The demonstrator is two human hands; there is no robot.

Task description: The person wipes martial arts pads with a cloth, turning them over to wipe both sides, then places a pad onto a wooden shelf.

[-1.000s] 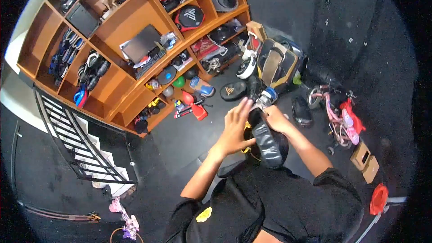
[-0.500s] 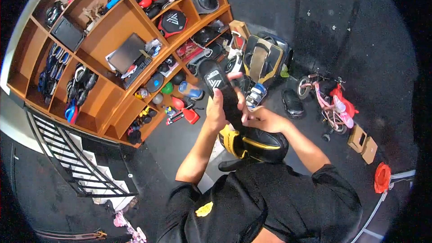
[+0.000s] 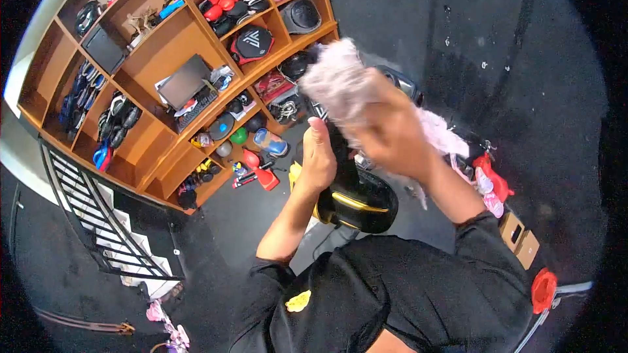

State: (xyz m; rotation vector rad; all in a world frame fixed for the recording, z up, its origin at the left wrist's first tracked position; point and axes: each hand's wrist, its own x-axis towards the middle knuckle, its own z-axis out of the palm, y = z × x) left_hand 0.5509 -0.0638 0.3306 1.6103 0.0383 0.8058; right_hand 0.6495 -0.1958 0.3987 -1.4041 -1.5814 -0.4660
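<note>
The left hand grips a black pad, thumb along it. Over the pad, the right hand is closed around a pale, blurred cloth.

single head-worn view, facing forward and down, close above the hands, spanning near shirt to far-left shelving.
</note>
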